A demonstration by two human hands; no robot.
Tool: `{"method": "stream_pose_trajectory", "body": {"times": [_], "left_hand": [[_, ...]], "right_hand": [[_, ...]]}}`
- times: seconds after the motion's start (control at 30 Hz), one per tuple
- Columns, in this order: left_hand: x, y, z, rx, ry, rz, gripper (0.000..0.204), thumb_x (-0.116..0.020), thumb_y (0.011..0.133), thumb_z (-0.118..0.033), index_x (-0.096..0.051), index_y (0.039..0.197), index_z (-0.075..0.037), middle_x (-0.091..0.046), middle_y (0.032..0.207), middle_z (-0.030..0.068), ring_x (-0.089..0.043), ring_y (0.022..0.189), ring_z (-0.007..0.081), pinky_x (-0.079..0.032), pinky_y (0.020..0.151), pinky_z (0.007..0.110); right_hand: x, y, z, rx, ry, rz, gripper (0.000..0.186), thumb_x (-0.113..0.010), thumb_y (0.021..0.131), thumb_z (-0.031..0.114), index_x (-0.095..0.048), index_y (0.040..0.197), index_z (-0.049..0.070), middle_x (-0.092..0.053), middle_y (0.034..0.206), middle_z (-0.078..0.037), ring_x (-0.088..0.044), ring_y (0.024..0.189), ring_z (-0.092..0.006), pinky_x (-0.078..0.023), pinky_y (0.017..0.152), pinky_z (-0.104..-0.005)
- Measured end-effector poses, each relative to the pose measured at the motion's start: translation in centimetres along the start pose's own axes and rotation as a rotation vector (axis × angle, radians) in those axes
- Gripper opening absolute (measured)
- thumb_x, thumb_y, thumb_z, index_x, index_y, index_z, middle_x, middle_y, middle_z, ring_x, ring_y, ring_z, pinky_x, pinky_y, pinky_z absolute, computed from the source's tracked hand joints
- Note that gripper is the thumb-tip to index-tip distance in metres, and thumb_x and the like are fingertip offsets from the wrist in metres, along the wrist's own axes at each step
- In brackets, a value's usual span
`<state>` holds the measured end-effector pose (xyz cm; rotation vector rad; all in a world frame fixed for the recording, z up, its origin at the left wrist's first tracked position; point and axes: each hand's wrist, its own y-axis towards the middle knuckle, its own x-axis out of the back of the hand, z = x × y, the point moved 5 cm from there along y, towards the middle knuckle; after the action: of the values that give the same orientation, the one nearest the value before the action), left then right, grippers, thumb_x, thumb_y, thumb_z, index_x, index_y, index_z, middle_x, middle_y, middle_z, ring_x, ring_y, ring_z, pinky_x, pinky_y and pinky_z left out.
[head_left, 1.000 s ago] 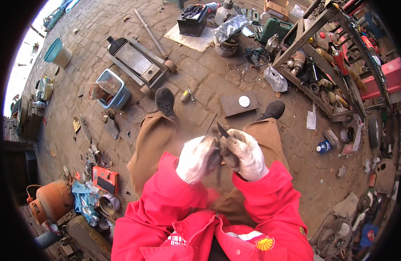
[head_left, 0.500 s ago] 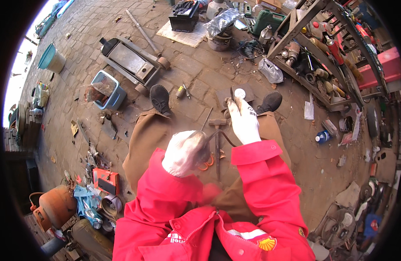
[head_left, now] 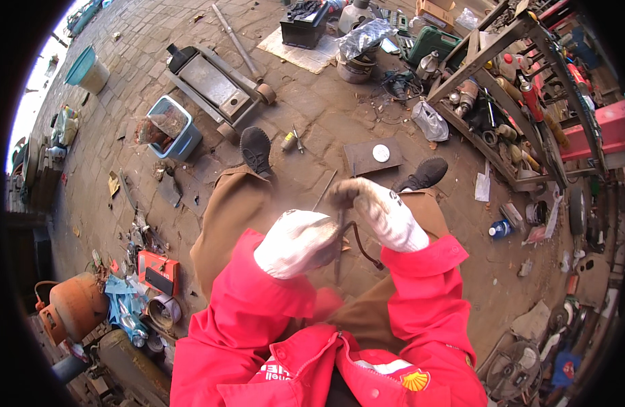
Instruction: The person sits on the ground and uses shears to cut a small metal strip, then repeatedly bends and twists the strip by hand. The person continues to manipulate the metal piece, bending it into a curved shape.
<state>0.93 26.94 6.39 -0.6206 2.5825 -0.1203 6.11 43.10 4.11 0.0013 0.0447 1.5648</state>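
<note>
My left hand [head_left: 295, 243], in a dirty white glove, is closed on a thin, dark, curved rod [head_left: 357, 234]. The rod arches out toward the right and bends down to a small dark end. What else that fist may hold is hidden. Just above the rod, my right hand [head_left: 380, 209], gloved too, has its fingers curled toward the left hand; anything inside them is hidden. Beyond it a flat dark plate [head_left: 363, 160] lies on the ground with a round white disc [head_left: 381, 153] on top. A hammer's handle [head_left: 338, 261] shows below the hands.
A floor jack [head_left: 214, 85] and a blue bin [head_left: 180, 139] stand ahead on the left. A yellow-green small container [head_left: 288, 142] lies near my left shoe. To the right is a metal rack [head_left: 475, 64] full of parts. An orange gas cylinder [head_left: 75, 305] sits at lower left.
My right hand has drawn back from the white disc toward my left hand, leaving the disc and plate uncovered. The curved rod has shifted slightly right and now points further down.
</note>
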Motion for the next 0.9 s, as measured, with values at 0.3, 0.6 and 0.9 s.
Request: {"method": "stream_pose_trajectory", "body": {"times": [0.3,0.6,0.9], "left_hand": [[-0.3,0.9,0.6,-0.02,-0.191,-0.062,0.036,-0.056,0.099,-0.032,-0.06,0.103,0.004,-0.064,0.085,0.0068,-0.057,0.069,0.0163,-0.042,0.055,0.032],[-1.1,1.2,1.2,-0.038,-0.246,-0.198,0.031,-0.058,0.098,-0.026,-0.062,0.107,0.004,-0.065,0.083,0.005,-0.057,0.069,0.0105,-0.044,0.06,0.025],[-2.7,1.0,-0.9,-0.215,0.497,-0.151,0.018,-0.058,0.091,-0.019,-0.062,0.084,-0.002,-0.058,0.066,0.0123,-0.059,0.06,0.0266,-0.046,0.057,0.037]], "right_hand": [[-0.8,-1.6,4.4,0.188,-0.488,-0.079,0.037,-0.056,0.096,0.038,-0.068,0.104,0.003,-0.066,0.08,-0.014,-0.064,0.071,-0.0349,-0.052,0.064,-0.0416],[-0.7,-2.6,3.5,0.084,-0.296,-0.252,0.04,-0.06,0.096,0.041,-0.066,0.101,0.001,-0.065,0.08,-0.01,-0.065,0.073,-0.0229,-0.051,0.066,-0.0343],[-1.7,-1.7,4.3,0.254,-0.275,-0.293,0.033,-0.055,0.101,0.033,-0.056,0.11,0.001,-0.06,0.092,-0.005,-0.057,0.086,-0.0145,-0.048,0.072,-0.0284]]}}
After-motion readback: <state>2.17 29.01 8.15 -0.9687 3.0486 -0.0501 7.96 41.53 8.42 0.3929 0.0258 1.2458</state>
